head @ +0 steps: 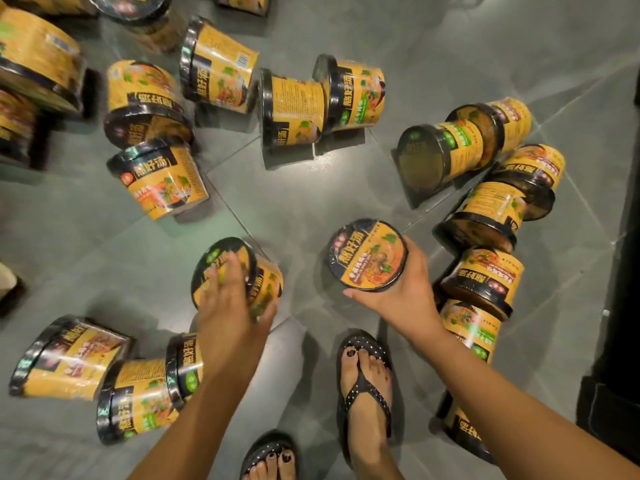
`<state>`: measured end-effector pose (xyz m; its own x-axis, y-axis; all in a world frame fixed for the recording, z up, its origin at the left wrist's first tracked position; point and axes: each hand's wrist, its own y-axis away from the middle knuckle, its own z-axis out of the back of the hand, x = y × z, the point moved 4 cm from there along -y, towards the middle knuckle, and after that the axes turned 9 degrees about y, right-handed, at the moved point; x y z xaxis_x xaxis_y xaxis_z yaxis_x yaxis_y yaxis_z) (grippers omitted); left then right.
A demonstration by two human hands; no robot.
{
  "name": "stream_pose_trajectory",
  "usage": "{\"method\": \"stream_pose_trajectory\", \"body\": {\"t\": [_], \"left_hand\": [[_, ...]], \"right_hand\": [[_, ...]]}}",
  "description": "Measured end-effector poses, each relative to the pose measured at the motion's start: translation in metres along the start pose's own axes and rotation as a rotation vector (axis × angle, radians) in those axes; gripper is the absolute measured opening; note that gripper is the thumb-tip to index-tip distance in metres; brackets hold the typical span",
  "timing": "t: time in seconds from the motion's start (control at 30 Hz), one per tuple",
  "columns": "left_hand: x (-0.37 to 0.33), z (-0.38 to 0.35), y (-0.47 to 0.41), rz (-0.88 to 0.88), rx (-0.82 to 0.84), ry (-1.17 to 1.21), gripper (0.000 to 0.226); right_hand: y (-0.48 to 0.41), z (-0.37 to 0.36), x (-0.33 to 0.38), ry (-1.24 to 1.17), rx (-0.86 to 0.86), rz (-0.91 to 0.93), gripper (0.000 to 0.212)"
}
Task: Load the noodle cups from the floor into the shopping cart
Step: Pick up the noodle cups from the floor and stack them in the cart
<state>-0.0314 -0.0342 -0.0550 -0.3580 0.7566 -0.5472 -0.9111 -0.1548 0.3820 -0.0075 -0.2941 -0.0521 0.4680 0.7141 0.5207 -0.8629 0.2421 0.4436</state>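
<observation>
Nearest, two feet in dotted black flip-flops [363,386] stand on the grey tiled floor [294,195], ringed by fallen cups; a step back could crush one.

Just above them, the right hand [398,289] is curled under a noodle cup [367,255], fingers wrapped round its wall, printed lid facing up. The left hand [228,306] is spread over the dark lid of a second cup [239,271]; motion blur hides whether the fingers have closed, so I cannot tell if it is gripped. The film wrap looks glossy and slick, and a one-handed hold on the lid could let this cup slide free.

Farther out, many more noodle cups [291,109] lie on their sides: tapered yellow tubs with black rims, shrink-wrapped and shiny. Being round, they may roll if nudged. The shopping cart is not in view.
</observation>
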Motion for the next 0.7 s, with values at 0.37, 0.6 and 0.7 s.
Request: {"method": "stream_pose_trajectory", "body": {"t": [0.37, 0.6, 0.7], "left_hand": [[0.016, -0.028, 0.035, -0.173, 0.165, -0.242, 0.083], [0.013, -0.021, -0.002, 0.001, 0.228, -0.288, 0.133], [0.006, -0.012, -0.003, 0.044, 0.171, -0.221, 0.132]], "right_hand": [[0.030, -0.036, 0.002, 0.055, 0.138, -0.176, 0.135], [-0.002, -0.048, 0.030, 0.316, 0.124, -0.164, 0.147], [0.001, -0.049, 0.034, 0.251, 0.080, -0.181, 0.139]]}}
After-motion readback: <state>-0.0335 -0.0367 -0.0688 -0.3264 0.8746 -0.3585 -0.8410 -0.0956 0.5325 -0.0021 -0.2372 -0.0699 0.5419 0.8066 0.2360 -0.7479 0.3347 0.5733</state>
